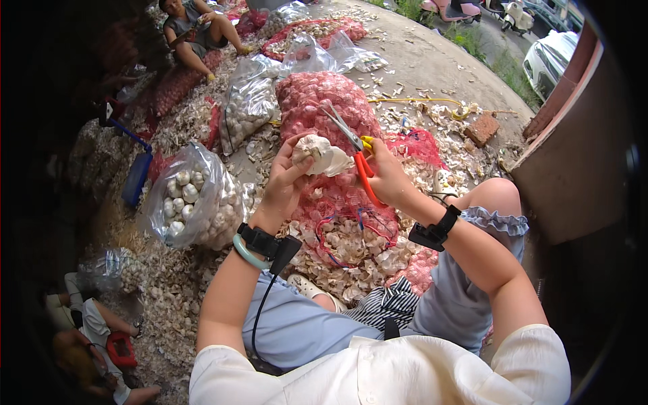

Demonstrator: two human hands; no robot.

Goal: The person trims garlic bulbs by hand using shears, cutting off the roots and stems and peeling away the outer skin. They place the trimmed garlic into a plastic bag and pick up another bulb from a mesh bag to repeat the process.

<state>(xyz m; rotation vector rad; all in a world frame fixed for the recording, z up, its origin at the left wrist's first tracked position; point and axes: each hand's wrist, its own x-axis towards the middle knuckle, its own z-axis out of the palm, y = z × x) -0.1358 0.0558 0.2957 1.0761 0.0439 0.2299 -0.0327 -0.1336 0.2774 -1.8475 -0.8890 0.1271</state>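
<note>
A white garlic bulb [314, 152] with loose papery skin flaring off its right side sits in my left hand [283, 181], fingers closed around it. My right hand [391, 175] grips scissors [355, 140] with orange-red and yellow handles. Their blades point up and to the left, slightly parted, just above and beside the bulb. Below and beyond both hands stands a red net sack [324, 101] full of garlic. Its loose mesh mouth [356, 239] lies nearer my lap over dry skins. Left of my left wrist, a clear plastic bag [177, 226] holds several trimmed white bulbs.
Garlic skins [182, 297] cover the floor. Another filled clear bag [246, 111] and a blue dustpan [138, 177] stand to the left. A brick [481, 128] lies right, near a wall [574, 155]. One person [196, 30] sits far left, another [101, 337] near left.
</note>
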